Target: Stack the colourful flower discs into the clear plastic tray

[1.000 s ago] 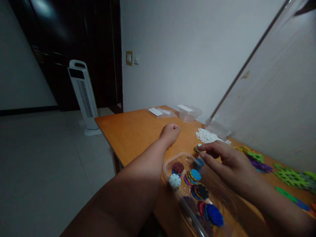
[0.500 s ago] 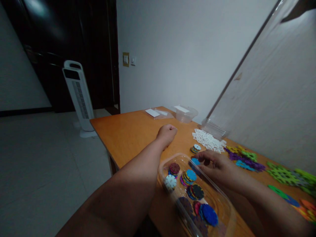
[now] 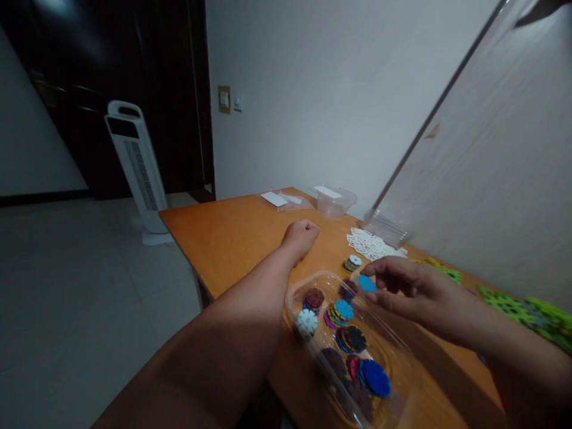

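Above the far end of the clear tray (image 3: 402,381), the right hand (image 3: 413,292) pinches a blue disc (image 3: 367,283) between thumb and fingertips. At ten o'clock from it, the left hand (image 3: 301,234) rests clenched in a fist on the orange table (image 3: 232,238), holding nothing that shows. No writing is readable. Toward nine o'clock the table edge (image 3: 190,262) drops to open floor.

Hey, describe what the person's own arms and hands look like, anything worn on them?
Both forearms are bare as far as the picture shows: no sleeves, gloves, watch or bracelet. The left hand and right hand show no rings that can be made out in the dim light.
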Demonstrator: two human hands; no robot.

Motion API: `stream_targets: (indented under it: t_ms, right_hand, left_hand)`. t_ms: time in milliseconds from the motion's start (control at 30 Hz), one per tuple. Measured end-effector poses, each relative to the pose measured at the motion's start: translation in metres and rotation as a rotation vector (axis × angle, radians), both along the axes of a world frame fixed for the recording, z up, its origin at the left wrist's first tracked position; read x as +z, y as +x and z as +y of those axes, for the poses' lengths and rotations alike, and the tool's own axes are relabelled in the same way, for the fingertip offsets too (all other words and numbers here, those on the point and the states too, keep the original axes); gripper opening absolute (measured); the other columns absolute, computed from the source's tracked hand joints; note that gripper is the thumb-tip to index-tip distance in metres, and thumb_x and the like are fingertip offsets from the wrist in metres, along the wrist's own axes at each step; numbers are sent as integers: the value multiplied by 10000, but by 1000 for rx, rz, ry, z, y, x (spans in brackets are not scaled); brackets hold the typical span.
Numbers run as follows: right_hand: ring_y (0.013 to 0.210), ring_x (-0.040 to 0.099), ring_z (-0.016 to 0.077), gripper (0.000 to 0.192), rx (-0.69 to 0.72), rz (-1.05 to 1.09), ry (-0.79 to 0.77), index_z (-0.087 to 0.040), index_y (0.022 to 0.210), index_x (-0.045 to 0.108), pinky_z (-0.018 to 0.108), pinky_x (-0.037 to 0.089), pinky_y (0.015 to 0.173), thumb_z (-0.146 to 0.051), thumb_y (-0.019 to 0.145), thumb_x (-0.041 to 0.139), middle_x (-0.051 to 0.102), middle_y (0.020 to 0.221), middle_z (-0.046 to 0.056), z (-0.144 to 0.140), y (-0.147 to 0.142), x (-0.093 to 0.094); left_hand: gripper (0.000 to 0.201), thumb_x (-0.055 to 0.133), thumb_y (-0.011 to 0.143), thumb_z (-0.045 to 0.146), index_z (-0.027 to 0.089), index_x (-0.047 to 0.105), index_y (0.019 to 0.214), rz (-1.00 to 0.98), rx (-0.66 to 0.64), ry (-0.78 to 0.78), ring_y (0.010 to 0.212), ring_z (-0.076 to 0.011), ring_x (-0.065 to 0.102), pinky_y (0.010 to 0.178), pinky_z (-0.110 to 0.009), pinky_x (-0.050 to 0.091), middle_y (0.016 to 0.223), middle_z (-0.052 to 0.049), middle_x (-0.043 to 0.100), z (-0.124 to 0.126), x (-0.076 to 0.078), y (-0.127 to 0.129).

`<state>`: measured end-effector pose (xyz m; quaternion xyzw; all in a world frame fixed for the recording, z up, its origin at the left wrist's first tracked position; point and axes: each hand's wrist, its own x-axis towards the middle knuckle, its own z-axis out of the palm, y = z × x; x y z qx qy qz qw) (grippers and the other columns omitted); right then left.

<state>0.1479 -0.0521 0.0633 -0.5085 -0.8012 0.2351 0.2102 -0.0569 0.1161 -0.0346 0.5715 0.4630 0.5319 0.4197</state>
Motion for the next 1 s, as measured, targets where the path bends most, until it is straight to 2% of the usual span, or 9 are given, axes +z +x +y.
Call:
stream_targets:
  t_ms: [100, 200, 267, 400, 567, 667, 767, 867, 1000]
  right_hand:
    - [645, 493, 121, 223, 115, -91, -150, -226, 1065, 693, 226, 395, 552, -394, 921, 664, 556, 725, -23, -15, -6, 13]
    - [662, 522, 119, 124, 172, -208, -200, -237, 1022, 691, 217, 394, 559, -259, 902, 667, 601, 765, -21, -29, -20, 23]
    - [664, 544, 117, 145, 191, -267, -218, -236, 985, 696, 211, 393, 556, -165, 862, 663, 628, 781, -23, -36, -33, 27]
    - [651, 575, 116, 233, 240, -330, -211, -250, 945, 719, 204, 398, 558, -84, 805, 637, 659, 772, -31, -44, -52, 28]
    - [744, 632, 146, 298, 287, -304, -202, -311, 984, 727, 220, 450, 634, -102, 780, 668, 717, 870, -37, -50, -61, 24]
    - [673, 618, 148, 234, 223, -280, -214, -299, 989, 725, 228, 436, 566, -161, 805, 685, 707, 815, -20, -47, -55, 26]
    - [675, 608, 159, 94, 130, -162, -147, -252, 959, 703, 246, 445, 572, -270, 891, 640, 690, 790, 9, -33, -35, 23]
    - [734, 594, 171, 175, 37, -47, -95, -222, 912, 660, 272, 464, 640, -366, 954, 569, 658, 799, 19, -12, -7, 12]
    - [725, 556, 172, 227, -73, -83, -20, -208, 857, 645, 287, 443, 641, -402, 938, 559, 625, 761, 12, 10, 17, -5]
  left_hand:
    - [148, 576, 736, 317, 181, 572, 678, -3, -1, 2, 532, -108, 444, 499, -229, 314, 588, 21, 527, -2, 2, 0]
    - [146, 574, 740, 314, 185, 562, 672, -15, 12, 3, 518, -107, 434, 497, -232, 316, 583, 23, 522, -7, 6, 0]
    - [133, 572, 741, 304, 186, 562, 680, -24, 16, -11, 507, -106, 430, 493, -233, 313, 585, 23, 525, -10, 8, 0]
    - [116, 572, 740, 288, 184, 566, 687, -25, 20, -25, 500, -104, 420, 484, -231, 292, 578, 25, 518, -13, 10, 0]
    - [122, 577, 741, 292, 183, 568, 685, -25, 8, -30, 512, -108, 429, 488, -230, 297, 578, 21, 524, -9, 8, -1]
    - [121, 574, 742, 292, 183, 571, 690, -18, -3, -40, 506, -107, 426, 487, -231, 297, 578, 19, 528, -7, 6, -1]
    - [126, 573, 745, 296, 182, 572, 693, -26, 7, -15, 508, -104, 422, 490, -230, 295, 585, 18, 529, -8, 6, 0]
    - [133, 571, 751, 302, 179, 581, 701, -29, 8, -12, 513, -103, 434, 490, -228, 294, 602, 12, 539, -8, 6, 1]
    - [134, 570, 758, 304, 180, 582, 709, -20, -1, -45, 489, -102, 421, 475, -231, 285, 592, 16, 532, -6, 6, 0]
